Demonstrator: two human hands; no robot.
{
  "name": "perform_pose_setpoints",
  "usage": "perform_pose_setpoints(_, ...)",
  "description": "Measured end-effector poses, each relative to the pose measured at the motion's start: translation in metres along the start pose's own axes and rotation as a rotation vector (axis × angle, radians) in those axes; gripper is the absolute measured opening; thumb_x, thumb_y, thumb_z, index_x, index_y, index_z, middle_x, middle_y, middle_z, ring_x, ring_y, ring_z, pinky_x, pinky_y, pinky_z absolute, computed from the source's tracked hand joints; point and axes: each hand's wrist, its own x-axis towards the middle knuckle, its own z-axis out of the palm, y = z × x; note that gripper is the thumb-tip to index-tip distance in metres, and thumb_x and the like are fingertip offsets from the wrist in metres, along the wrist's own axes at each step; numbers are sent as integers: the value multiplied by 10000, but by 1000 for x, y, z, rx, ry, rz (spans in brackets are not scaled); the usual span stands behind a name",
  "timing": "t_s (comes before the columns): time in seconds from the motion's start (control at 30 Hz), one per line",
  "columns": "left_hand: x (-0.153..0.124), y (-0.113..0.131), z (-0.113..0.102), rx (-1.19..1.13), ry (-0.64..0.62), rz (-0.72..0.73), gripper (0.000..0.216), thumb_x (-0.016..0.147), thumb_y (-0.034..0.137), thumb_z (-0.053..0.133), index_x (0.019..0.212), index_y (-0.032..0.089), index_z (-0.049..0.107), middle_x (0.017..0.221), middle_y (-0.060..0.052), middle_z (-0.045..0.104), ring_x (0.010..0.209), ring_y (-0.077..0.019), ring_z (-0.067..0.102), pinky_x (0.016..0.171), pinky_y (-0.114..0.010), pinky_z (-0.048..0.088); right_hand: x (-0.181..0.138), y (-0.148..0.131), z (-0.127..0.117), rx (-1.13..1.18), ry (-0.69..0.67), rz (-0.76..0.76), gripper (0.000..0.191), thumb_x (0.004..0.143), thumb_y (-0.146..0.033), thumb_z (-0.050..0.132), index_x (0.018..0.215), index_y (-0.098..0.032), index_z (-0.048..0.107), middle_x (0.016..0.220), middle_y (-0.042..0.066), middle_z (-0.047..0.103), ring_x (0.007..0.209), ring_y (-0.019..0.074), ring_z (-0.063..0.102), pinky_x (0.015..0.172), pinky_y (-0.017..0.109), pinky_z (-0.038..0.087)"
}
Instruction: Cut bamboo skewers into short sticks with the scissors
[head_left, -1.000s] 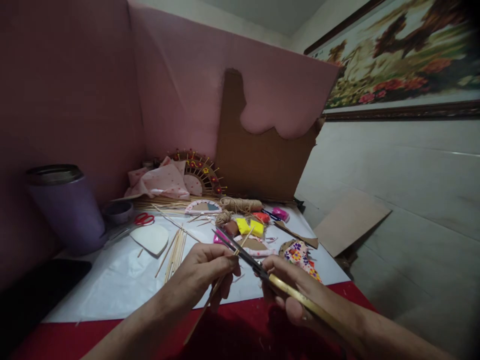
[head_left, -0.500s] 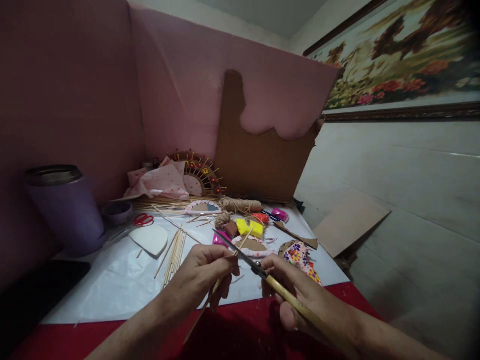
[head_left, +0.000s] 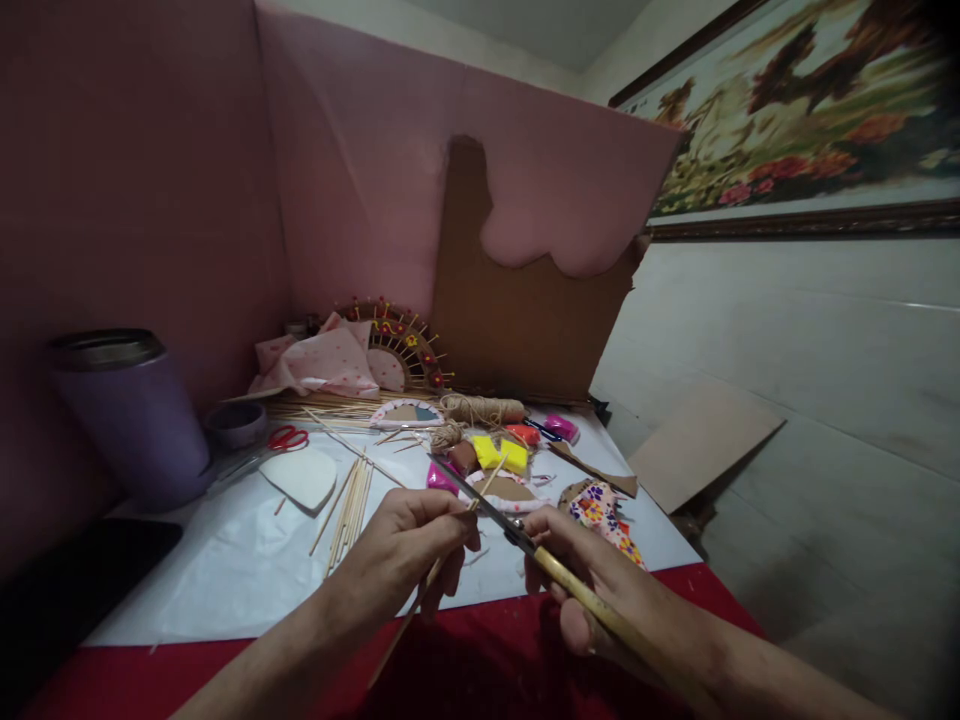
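Observation:
My left hand (head_left: 409, 545) pinches a thin bamboo stick (head_left: 491, 480) that slants up to the right from my fingers. My right hand (head_left: 600, 585) grips the brass-coloured handles of a pair of scissors (head_left: 487, 505). The dark blades point up-left and are closed across the stick just past my left fingertips. Both hands hover over the near edge of a white sheet (head_left: 247, 560) that lies on a red cloth (head_left: 487, 670).
Loose bamboo sticks (head_left: 349, 500), a white heart cutout (head_left: 300, 475), red scissors (head_left: 289, 437), twine (head_left: 480, 408), coloured clay pieces (head_left: 502, 455) and floral fabric (head_left: 600, 510) lie on the sheet. A purple tumbler (head_left: 131, 415) stands left. Cardboard (head_left: 517, 310) leans at the back.
The scissor blades, open around the stick a second ago, have closed on it. My hands have barely shifted.

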Motion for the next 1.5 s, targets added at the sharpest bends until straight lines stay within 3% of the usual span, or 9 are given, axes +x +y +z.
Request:
perform_pose_setpoints(0.33,2,2,0,6,1,-10,228,763,316,499,643,139,578,369,38,490,274,-56,376,323,-165,259,0,0,-1,-9,-32,4,514,699,-577,647,965,-223,385,680,-68,414,534,66,299,482,186,268)
perform_pose_setpoints(0.7,1,1,0,-4,11,-24,231,767,322,513,643,137,577,381,35,486,293,-58,381,328,-165,277,0,-6,1,-19,-4,35,472,699,-503,672,956,-223,391,655,-71,419,510,63,290,476,196,263)
perform_pose_setpoints(0.87,2,-1,-2,-15,-9,27,245,777,347,520,668,134,574,379,53,438,308,-50,343,334,-168,239,0,-6,4,16,18,75,285,771,-348,613,896,-222,390,570,-96,448,459,52,304,451,185,246)
perform_pose_setpoints(1.07,3,-3,-3,-1,-20,41,238,768,339,546,667,125,571,374,68,390,320,-34,276,349,-180,170,1,-6,6,-5,40,105,277,685,-140,588,840,-218,371,531,-105,490,475,60,427,471,186,264)
perform_pose_setpoints(1.37,10,-9,-4,16,21,35,222,766,324,546,697,118,587,375,74,387,321,-34,255,359,-183,162,0,-2,9,-7,96,149,283,663,-153,615,805,-225,382,519,-100,515,448,66,440,433,185,279)
perform_pose_setpoints(1.5,12,-16,-2,142,144,80,262,791,384,532,761,135,605,452,51,451,366,-64,341,374,-191,257,4,0,11,-13,166,133,329,671,-276,681,805,-221,385,548,-87,505,480,84,461,443,199,285)
